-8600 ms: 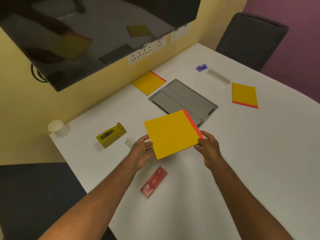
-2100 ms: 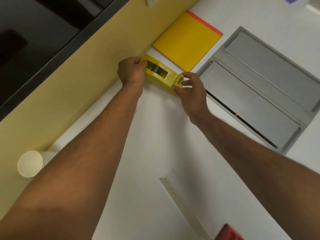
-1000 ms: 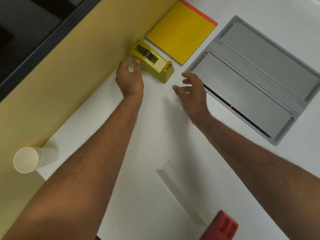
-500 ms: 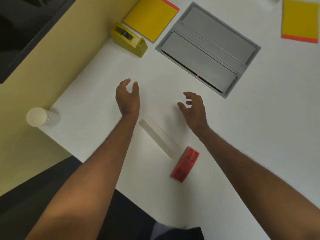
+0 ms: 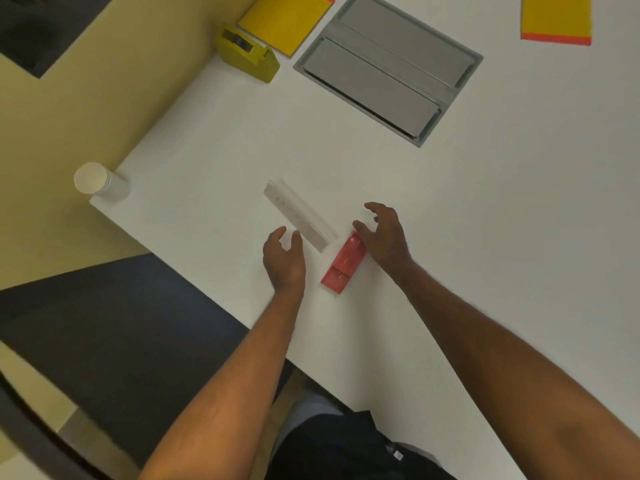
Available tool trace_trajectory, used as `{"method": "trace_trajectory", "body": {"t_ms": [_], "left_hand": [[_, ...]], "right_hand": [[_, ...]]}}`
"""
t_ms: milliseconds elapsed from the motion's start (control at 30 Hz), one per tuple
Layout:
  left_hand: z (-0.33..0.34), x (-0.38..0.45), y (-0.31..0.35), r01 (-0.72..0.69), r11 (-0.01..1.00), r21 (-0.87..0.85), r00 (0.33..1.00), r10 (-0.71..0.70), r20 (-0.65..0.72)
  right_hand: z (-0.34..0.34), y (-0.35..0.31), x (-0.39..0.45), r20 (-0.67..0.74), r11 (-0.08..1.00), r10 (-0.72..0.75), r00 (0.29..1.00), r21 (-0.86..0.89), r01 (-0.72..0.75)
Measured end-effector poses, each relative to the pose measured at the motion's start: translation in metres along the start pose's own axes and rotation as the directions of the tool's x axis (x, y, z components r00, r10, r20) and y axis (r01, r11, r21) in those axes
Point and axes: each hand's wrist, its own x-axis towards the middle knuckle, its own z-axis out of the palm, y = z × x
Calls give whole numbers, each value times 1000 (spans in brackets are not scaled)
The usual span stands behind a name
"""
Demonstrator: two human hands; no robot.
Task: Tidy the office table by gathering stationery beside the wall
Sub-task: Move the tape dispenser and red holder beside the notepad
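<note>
A clear plastic ruler (image 5: 298,214) lies on the white table (image 5: 485,237), with a red stapler (image 5: 344,263) just below its near end. My left hand (image 5: 283,261) hovers open beside the ruler's near end, holding nothing. My right hand (image 5: 382,235) is open with spread fingers, its thumb at the stapler's far end. By the yellow wall (image 5: 104,98) sit a yellow tape dispenser (image 5: 247,53) and a yellow notepad (image 5: 285,19). Another yellow notepad (image 5: 556,17) lies at the top right.
A grey cable hatch (image 5: 388,65) is set into the table beyond my hands. A white paper cup (image 5: 93,180) stands at the table's left corner by the wall. The near table edge runs diagonally past my forearms, with a dark chair (image 5: 121,323) below.
Both hands have drawn back from the tape dispenser by the wall toward me and now hover at the ruler and red stapler. The dispenser stays beside the notepad.
</note>
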Motion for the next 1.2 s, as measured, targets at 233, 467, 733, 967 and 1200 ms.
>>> {"method": "trace_trajectory", "body": {"t_ms": [233, 467, 733, 967, 1200], "left_hand": [[17, -60, -47, 211, 976, -52, 976, -208, 56], [31, -75, -54, 444, 879, -174, 892, -416, 175], [32, -71, -53, 523, 801, -292, 849, -459, 261], [28, -80, -47, 471, 821, -322, 882, -429, 197], [14, -72, -34, 422, 805, -418, 904, -409, 124]], "right_hand": [[-2, 28, -20, 143, 990, 30, 989, -137, -10], [1, 36, -20, 248, 976, 71, 966, -217, -16], [0, 37, -21, 228, 978, 37, 973, -208, 12], [-5, 36, -34, 133, 996, 45, 990, -88, -34], [-10, 16, -46, 58, 1000, 23, 998, 20, -24]]}}
